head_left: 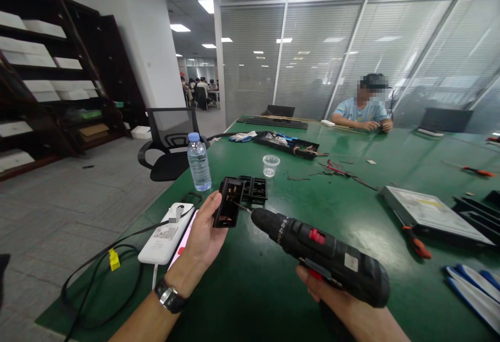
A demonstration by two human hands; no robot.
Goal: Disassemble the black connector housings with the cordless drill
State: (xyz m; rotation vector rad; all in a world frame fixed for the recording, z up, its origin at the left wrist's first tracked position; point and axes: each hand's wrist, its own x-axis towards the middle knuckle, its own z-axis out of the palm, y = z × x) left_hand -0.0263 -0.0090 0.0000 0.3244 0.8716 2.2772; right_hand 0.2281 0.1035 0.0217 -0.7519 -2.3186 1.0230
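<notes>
My left hand grips a small black plastic housing, its open side tilted up toward me. In my right hand is a black cordless drill with red switches, its body pointing left. The thin bit reaches to the right edge of the housing; whether it sits in a screw I cannot tell. Just behind the housing, similar black plastic parts lie on the green table. My right fingers are partly hidden by the drill.
Left stand a water bottle, a white power bank and looped cable. A clear cup and opened black casing lie beyond. Rightward are a metal drive, screwdriver and gloves. A person sits opposite.
</notes>
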